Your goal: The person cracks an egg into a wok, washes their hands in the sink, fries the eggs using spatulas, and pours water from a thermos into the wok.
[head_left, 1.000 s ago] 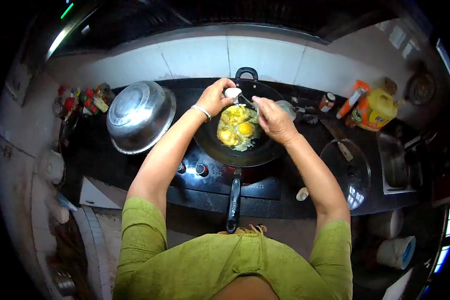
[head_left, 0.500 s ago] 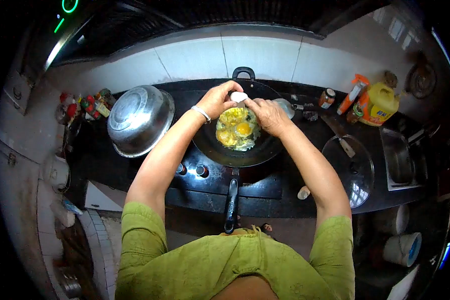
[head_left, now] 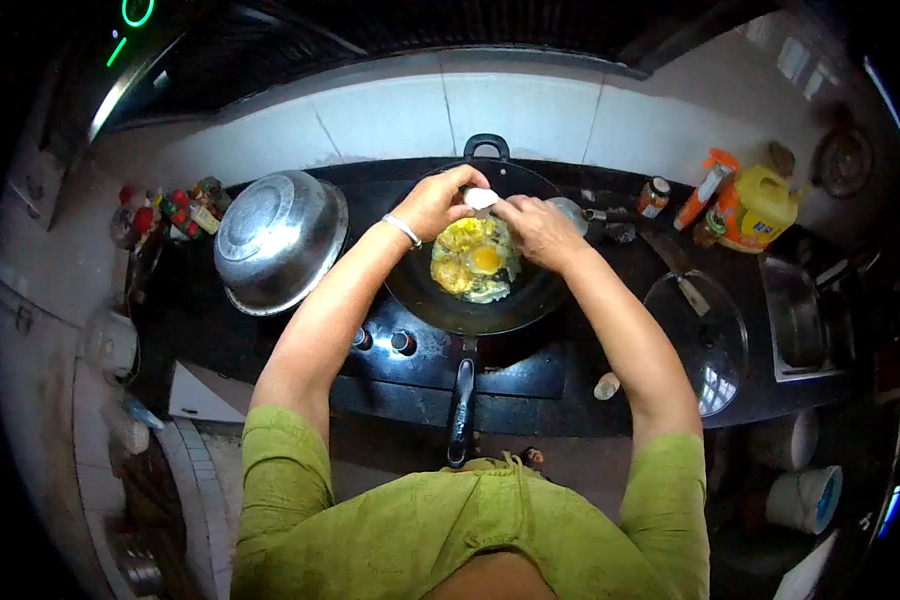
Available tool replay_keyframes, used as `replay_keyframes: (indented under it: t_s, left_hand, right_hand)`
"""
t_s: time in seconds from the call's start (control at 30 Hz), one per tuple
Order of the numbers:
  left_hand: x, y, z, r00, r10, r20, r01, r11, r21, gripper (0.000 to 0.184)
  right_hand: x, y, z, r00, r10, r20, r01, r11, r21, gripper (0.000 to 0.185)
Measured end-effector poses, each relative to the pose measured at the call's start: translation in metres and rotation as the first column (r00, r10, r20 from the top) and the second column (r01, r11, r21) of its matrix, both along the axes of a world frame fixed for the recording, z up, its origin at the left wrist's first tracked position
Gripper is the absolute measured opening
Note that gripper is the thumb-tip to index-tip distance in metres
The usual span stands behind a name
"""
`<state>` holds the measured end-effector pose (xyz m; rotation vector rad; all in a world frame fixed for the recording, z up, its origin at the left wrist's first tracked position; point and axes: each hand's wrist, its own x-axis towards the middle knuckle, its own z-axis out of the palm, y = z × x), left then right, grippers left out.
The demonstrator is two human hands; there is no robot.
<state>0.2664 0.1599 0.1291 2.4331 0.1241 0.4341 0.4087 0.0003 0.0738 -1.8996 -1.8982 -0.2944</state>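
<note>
Above the wok, my left hand [head_left: 440, 205] grips a white eggshell [head_left: 480, 199] between thumb and fingers. My right hand [head_left: 545, 232] is closed in against the shell's right side, with its fingertips partly hidden. Below both hands, the black wok [head_left: 490, 318] sits on the stove and holds several frying eggs [head_left: 462, 268], pale at the edges with yellow yolks. One round yolk [head_left: 485, 261] shows whole. A white bangle [head_left: 403, 231] circles my left wrist.
An upturned metal basin [head_left: 282, 240] stands left of the wok, whose handle [head_left: 461, 410] points toward me. To the right are a glass lid [head_left: 725, 340], a knife [head_left: 690, 292], a small jar [head_left: 654, 195], a yellow jug [head_left: 760, 208] and a sink [head_left: 795, 320].
The eggshell has shifted slightly right and down and shows more of its white. My right hand has moved a little to the right. The whole yolk sits slightly further left.
</note>
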Motion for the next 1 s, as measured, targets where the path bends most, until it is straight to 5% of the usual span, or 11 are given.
replay_keyframes:
  t_s: [0.3,0.4,0.47,0.7,0.8,1.0]
  left_hand:
    - [0.001,0.005,-0.008,0.999,-0.036,0.033,0.038,0.998,-0.052,0.035]
    - [0.003,-0.001,-0.006,0.990,-0.120,0.075,0.129,0.982,-0.137,0.035]
    - [0.002,-0.002,0.001,0.995,-0.087,0.046,0.092,0.989,-0.116,0.036]
    - [0.000,0.000,-0.002,0.999,-0.032,0.039,0.034,0.998,-0.047,0.036]
    - [0.002,-0.001,0.000,0.997,-0.051,0.050,0.054,0.997,-0.051,0.036]
    - [0.002,0.002,-0.002,0.997,-0.045,0.065,0.049,0.997,-0.060,0.035]
  right_hand:
    - [0.003,-0.006,0.001,0.983,0.105,-0.152,-0.117,0.990,-0.075,0.065]
    - [0.005,0.001,-0.002,0.985,0.137,-0.103,-0.130,0.989,0.074,0.065]
    - [0.001,0.000,0.004,0.977,0.097,-0.190,-0.117,0.989,-0.095,0.062]
    - [0.004,-0.009,0.011,0.968,0.132,-0.213,-0.163,0.978,-0.132,0.058]
    - [0.001,-0.003,0.008,0.970,0.142,-0.195,-0.147,0.989,-0.009,0.057]
    - [0.004,-0.007,0.005,0.965,0.088,-0.247,-0.123,0.984,-0.129,0.058]
